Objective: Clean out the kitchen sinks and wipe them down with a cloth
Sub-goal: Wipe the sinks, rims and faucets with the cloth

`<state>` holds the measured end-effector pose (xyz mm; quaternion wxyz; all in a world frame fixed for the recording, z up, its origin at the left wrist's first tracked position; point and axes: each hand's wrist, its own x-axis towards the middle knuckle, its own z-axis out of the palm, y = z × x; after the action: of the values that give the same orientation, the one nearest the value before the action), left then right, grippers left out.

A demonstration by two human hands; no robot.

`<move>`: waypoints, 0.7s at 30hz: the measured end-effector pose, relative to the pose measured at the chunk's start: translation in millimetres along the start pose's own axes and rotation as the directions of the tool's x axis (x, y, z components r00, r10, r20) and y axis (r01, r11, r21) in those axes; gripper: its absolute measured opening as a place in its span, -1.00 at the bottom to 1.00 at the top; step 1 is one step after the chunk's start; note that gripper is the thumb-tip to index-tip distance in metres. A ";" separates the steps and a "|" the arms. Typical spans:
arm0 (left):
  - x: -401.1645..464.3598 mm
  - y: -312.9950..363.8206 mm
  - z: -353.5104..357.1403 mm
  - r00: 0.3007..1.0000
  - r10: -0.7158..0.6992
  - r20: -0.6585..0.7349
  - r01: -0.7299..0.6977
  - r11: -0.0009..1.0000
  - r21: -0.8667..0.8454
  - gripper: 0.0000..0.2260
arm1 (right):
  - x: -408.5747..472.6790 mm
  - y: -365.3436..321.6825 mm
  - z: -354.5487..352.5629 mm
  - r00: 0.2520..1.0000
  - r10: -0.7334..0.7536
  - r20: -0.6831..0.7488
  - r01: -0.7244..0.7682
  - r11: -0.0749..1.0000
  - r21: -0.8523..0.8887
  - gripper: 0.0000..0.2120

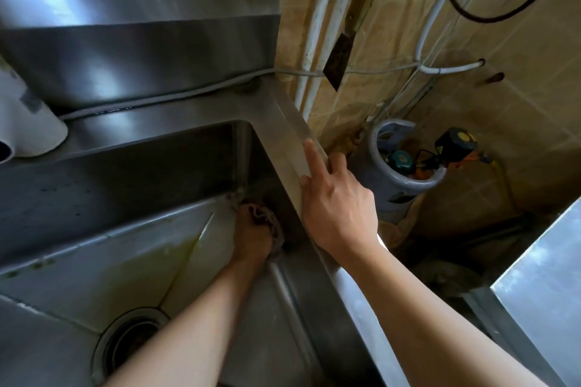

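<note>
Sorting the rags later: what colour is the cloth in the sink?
Dull reddish-brown cloth, seen in the head view, under the left hand.

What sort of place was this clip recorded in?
Probably a working kitchen, perhaps a commercial one: a deep stainless steel sink with a drain, tiled walls, and a gas cylinder beside it. The left hand holds a cloth in the sink's corner.

The scene is dim. Cool daylight glares in streaks off the steel backsplash point(135, 0) and the sink point(94, 267) floor, while the sink's far corner lies in deep shadow. Everything looks soft and slightly blurred, and straight edges bow toward the frame's borders.
</note>
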<state>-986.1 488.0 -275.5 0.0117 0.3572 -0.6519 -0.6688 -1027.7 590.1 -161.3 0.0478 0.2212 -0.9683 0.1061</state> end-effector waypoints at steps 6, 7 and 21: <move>15.7 -26.7 11.9 0.972 -0.200 -0.125 0.196 0.980 -0.043 -0.77 | 0.5 1.6 1.9 1.000 -0.021 -0.011 0.021 1.000 0.008 -0.51; 16.6 -25.7 12.4 0.976 -0.186 -0.109 0.183 0.982 -0.035 -0.76 | 0.2 1.9 1.9 1.000 -0.019 -0.008 0.019 1.000 0.003 -0.51; 18.5 115.2 -17.5 0.895 0.344 -0.285 -0.381 0.921 -0.086 -0.69 | -0.4 -3.2 -3.2 0.999 0.035 0.028 -0.035 0.999 0.015 -0.49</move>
<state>-1043.2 446.7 -180.8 0.2480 0.3135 -0.6513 -0.6450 -1025.8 588.2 -157.6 0.0307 0.2060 -0.9717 0.1114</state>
